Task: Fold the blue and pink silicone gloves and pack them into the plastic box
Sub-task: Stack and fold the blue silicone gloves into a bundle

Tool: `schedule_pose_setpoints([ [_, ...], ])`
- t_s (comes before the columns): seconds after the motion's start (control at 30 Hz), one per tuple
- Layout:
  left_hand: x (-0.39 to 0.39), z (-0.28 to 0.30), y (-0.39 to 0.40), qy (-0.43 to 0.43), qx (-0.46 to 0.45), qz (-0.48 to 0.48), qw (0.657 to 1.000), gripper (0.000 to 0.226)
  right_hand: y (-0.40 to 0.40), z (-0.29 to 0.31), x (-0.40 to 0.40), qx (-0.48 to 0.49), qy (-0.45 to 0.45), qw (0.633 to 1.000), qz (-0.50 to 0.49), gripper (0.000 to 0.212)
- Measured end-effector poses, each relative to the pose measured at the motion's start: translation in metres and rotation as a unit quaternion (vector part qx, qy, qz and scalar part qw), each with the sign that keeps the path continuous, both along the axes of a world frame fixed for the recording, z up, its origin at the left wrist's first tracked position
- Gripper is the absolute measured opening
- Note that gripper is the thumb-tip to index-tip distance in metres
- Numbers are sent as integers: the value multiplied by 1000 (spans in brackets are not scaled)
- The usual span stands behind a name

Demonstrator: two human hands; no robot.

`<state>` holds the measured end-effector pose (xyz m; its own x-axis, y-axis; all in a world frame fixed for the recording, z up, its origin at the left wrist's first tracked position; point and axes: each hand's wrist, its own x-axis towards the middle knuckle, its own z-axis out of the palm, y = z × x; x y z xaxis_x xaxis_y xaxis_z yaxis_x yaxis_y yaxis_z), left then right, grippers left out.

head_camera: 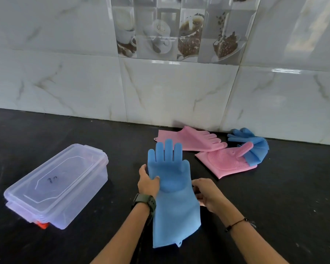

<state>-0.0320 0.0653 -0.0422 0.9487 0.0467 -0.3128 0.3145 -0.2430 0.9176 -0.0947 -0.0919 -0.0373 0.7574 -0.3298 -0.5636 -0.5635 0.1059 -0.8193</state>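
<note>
A blue silicone glove (171,189) lies flat on the black counter, fingers pointing toward the wall. My left hand (147,181) grips its left edge at the palm. My right hand (208,195) holds its right edge at the wrist. Two pink gloves lie further back: one (191,140) near the wall, one (225,162) with its bristled palm up. A second blue glove (255,147) lies crumpled partly over that one. The clear plastic box (61,185) stands at the left with its lid on.
The black counter (284,197) runs from the tiled wall (160,88) toward me. A small red object (43,224) shows under the box's near corner. A watch sits on my left wrist and a thin band on my right.
</note>
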Motion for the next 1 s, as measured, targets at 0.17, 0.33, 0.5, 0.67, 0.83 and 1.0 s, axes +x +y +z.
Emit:
schedule_pose_setpoints([
  [0.17, 0, 12, -5, -20, 101, -64, 993, 64, 0, 10, -15, -24, 17, 991, 127, 62],
  [0.33, -30, 2, 12, -80, 390, -212, 892, 61, 13, 4, -49, -124, -45, 968, 212, 80],
  [0.5, -42, 5, -5, -198, 368, -275, 866, 38, 6, 8, -47, -291, -81, 932, 203, 50],
  [0.67, -29, 47, -80, -280, 249, -348, 859, 29, -70, 31, -29, -411, -116, 903, 49, 26],
  [0.83, -1, 78, -166, -297, 209, -380, 851, 28, -161, 55, -10, -508, -103, 854, -47, 22],
  [1.0, 26, 84, -236, -263, 197, -374, 867, 25, -236, 70, 33, -561, -60, 824, -51, 23],
])
